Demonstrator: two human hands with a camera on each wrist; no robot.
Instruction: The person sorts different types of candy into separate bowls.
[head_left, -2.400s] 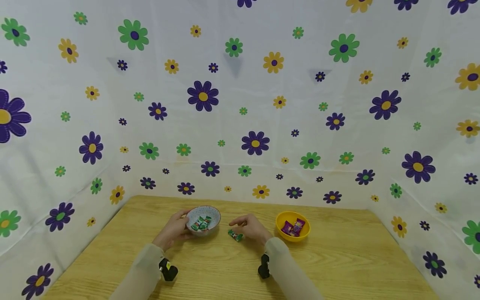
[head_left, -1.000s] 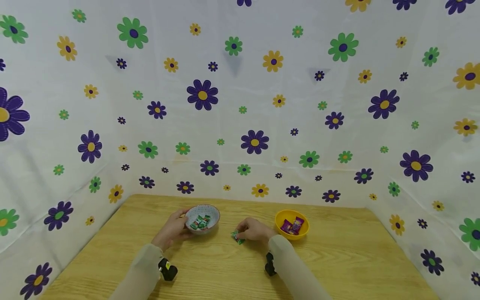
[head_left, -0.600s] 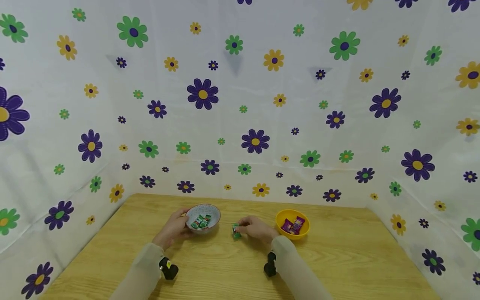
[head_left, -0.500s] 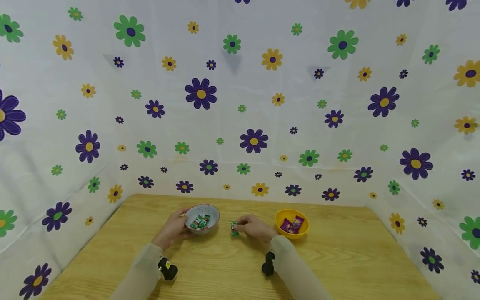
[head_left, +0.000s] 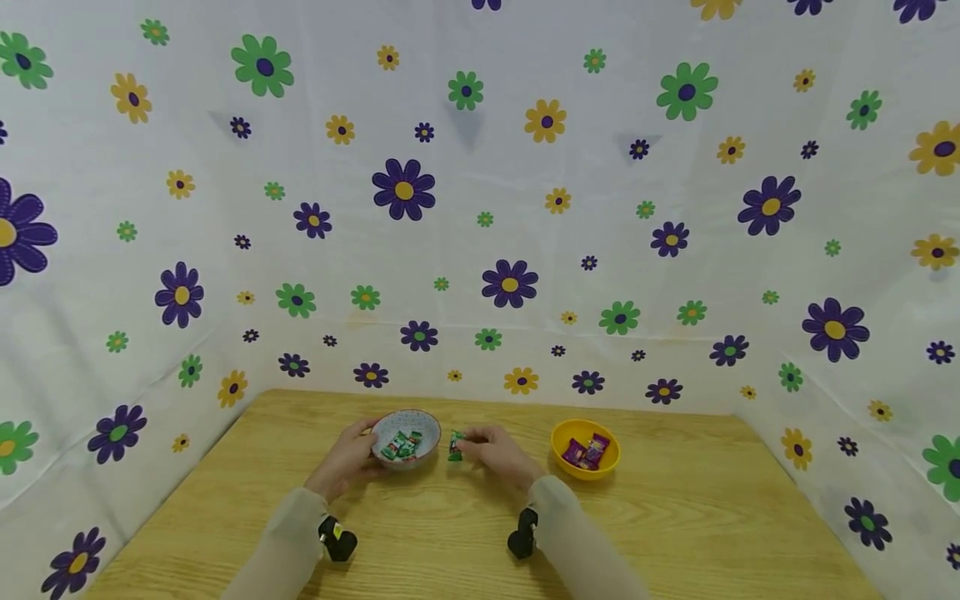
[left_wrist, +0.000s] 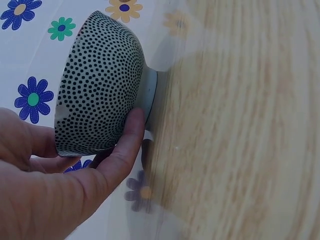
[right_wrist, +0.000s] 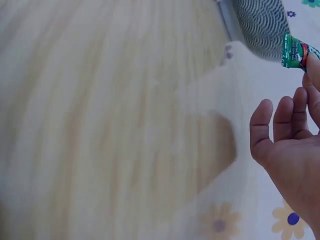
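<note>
A dotted ceramic bowl (head_left: 406,422) stands left of the middle of the table, with several green-wrapped candies (head_left: 402,447) inside. My left hand (head_left: 347,458) holds its left side; in the left wrist view the thumb lies along the outer wall near the foot of the bowl (left_wrist: 100,85), the other fingers at the rim. My right hand (head_left: 498,454) pinches a green candy (head_left: 455,446) between thumb and forefinger, just right of the bowl and apart from it. In the right wrist view that candy (right_wrist: 294,52) shows in front of the bowl's patterned wall, the other fingers loosely bent.
A yellow bowl (head_left: 586,475) with purple-wrapped candies (head_left: 587,452) stands on the wooden table (head_left: 435,542), right of my right hand. White cloth with printed flowers (head_left: 480,208) hangs behind and at both sides.
My right hand took hold of the green candy that lay on the table, raised it and moved it left towards the dotted bowl. The left hand has stayed at the bowl.
</note>
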